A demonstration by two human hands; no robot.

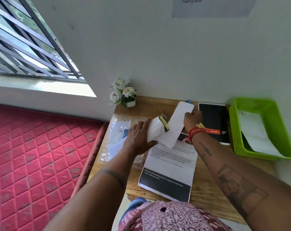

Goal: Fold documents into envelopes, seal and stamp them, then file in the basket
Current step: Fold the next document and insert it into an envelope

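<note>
My left hand (138, 139) holds a white envelope (155, 130) over the wooden table (208, 189), thumb below and fingers above, its flap open and showing a yellowish strip. My right hand (192, 119) grips the upper end of a long folded white document (178, 124). The document slants down to the left, and its lower end sits at the envelope's mouth. A stack of printed documents (169, 172) lies flat under both hands. The green basket (251, 101) stands at the table's right with a white envelope (254, 132) inside.
A black notebook (214, 120) lies between my right hand and the basket. A clear plastic pack of envelopes (118, 134) sits at the table's left. A small pot of white flowers (123, 94) stands at the back left corner. A red mattress (33, 155) borders the table's left.
</note>
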